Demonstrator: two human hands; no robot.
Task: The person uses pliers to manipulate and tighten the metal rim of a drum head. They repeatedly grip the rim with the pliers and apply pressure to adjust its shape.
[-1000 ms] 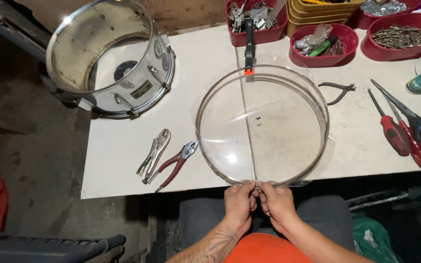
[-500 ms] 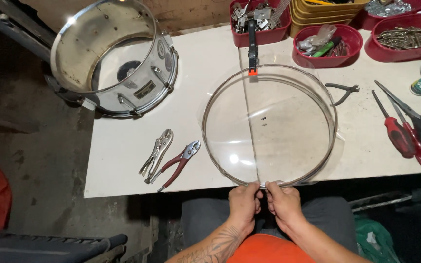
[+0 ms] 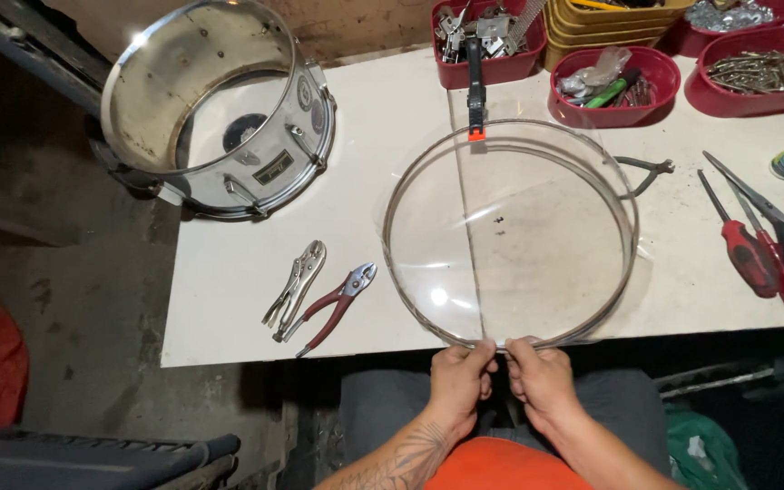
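Hands meet at the lower middle of the frame, left hand (image 3: 461, 379) then right hand (image 3: 541, 377), fingers pinched shut on the near rim of the clear drum head (image 3: 510, 234), which has slid a little rightward across the white table (image 3: 229, 290) since a second ago.

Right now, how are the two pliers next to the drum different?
The locking pliers are all bare silver metal, while the red-handled pliers have dark red grips. The locking pliers lie to the left, nearer the drum shell; the red-handled pliers lie closer to the clear drumhead. Both lie flat on the white table, slanted alike, untouched.
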